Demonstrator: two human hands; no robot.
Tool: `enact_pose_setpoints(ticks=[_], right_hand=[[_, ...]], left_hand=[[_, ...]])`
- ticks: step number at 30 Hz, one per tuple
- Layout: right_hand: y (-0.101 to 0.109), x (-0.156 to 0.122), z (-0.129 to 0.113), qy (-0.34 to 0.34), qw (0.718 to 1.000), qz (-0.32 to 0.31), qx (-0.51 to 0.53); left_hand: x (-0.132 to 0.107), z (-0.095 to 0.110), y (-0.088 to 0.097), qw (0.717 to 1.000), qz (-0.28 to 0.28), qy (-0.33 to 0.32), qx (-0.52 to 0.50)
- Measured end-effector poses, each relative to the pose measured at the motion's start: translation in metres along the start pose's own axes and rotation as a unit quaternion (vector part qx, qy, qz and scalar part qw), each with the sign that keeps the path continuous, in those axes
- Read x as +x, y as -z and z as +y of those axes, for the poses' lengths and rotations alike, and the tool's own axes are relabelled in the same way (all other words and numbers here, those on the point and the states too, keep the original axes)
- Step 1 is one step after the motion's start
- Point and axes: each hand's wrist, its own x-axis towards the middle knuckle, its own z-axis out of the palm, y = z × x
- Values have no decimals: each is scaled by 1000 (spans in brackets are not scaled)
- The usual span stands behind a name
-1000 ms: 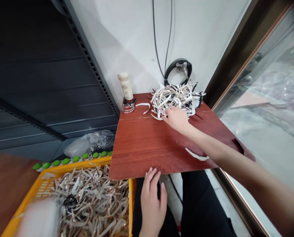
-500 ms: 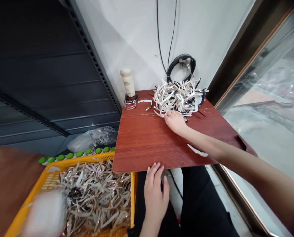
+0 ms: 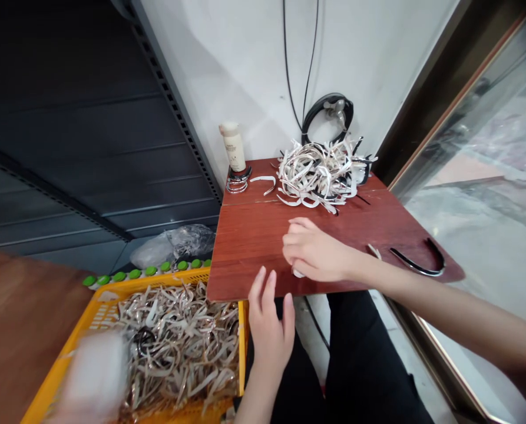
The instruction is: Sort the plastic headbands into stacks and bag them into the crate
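Observation:
My right hand (image 3: 313, 250) is over the table, its fingers curled down around a white strip (image 3: 298, 273); only a small white end shows below the palm. My left hand (image 3: 269, 324) is just off the table's near edge, fingers spread and nothing in them. Behind my right hand sits a tangled pile of curved white and shiny strips (image 3: 318, 174). A U-shaped black strip (image 3: 422, 270) lies at the right. Close to my right forearm is a pale strip end (image 3: 374, 252), the rest of it hidden.
The red-brown table (image 3: 245, 235) stands against a wall. At its back left are a cream bottle (image 3: 234, 147), stacked curved bands (image 3: 237, 181) and a single white strip (image 3: 265, 179). A yellow crate (image 3: 75, 347) full of strips stands left, beside green-capped containers (image 3: 150, 271). A blurred arm (image 3: 24, 318) enters left.
My right hand has drawn back from the pile toward the table's near edge. My left hand has opened wider, shifting slightly left. More of the black strip at the right is in sight.

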Motion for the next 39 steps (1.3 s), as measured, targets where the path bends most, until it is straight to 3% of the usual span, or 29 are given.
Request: enact_pose_setpoints(ticks=[4, 7, 9, 11, 13, 15, 17, 19, 24, 28, 32, 36, 39], right_hand=[[-40, 17, 6, 50, 998, -30, 2], [-56, 22, 18, 43, 997, -11, 69], [-54, 22, 32, -34, 997, 37, 64], [-46, 21, 51, -187, 979, 85, -7], [-40, 20, 73, -358, 923, 97, -106], [-37, 21, 93, -461, 866, 82, -176], [-39, 23, 107, -482, 850, 68, -201], [-42, 25, 114, -473, 853, 72, -207], [-32, 25, 112, -469, 852, 133, -191], [0, 16, 113, -495, 841, 190, -107], [36, 8, 112, -526, 818, 218, 75], [58, 1, 94, -506, 750, 257, 340], [55, -8, 71, -483, 700, 247, 465]], left_hand=[[2, -3, -15, 1000, 19, -6, 3], [2, -8, -17, 999, -18, -18, 30], [5, -10, -17, 996, -68, -44, 43], [8, -10, -20, 989, -121, -73, 42], [9, -9, -26, 985, -144, -84, 33], [8, -10, -32, 987, -134, -80, 25], [6, -12, -37, 989, -124, -78, 25], [3, -14, -39, 987, -130, -88, 32], [-3, -20, -38, 985, -119, -101, 69], [-4, -18, -39, 991, -67, -78, 90], [0, -16, -39, 991, -93, -86, 48], [2, -13, -38, 991, -106, -76, 33], [3, -10, -36, 990, -110, -77, 46]])
